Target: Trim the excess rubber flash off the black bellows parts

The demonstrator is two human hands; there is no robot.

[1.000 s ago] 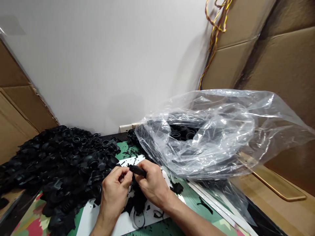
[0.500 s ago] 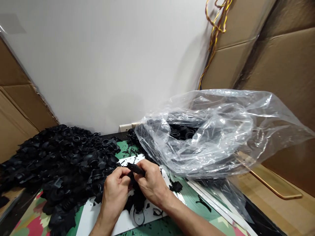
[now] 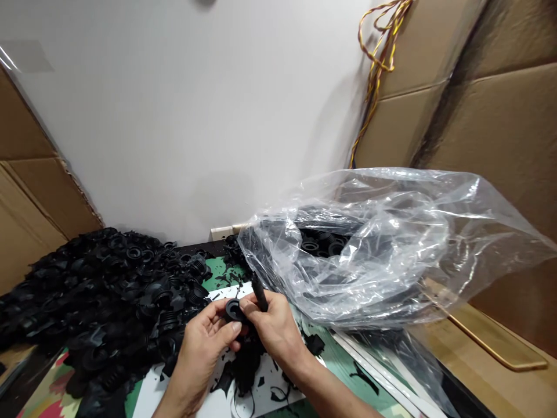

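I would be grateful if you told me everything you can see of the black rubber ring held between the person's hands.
The black rubber ring is small, round and matte, with a central hole, and looks moulded. It is tilted, with one face toward the camera, and is gripped between the left hand and right hand, above a white sheet. Fingers hide part of it, so its back cannot be seen. A narrow black strip rises from the right hand beside it; whether they touch is unclear.

A heap of ribbed rubber boots (image 3: 117, 290) lies on the counter (image 3: 226, 273) left of the left hand (image 3: 200, 351). A plastic bag (image 3: 357, 255) holding more sits ahead of the right hand (image 3: 276, 331). A white sheet (image 3: 150, 395) lies beneath both hands, and cardboard (image 3: 491, 145) stands right of the bag.
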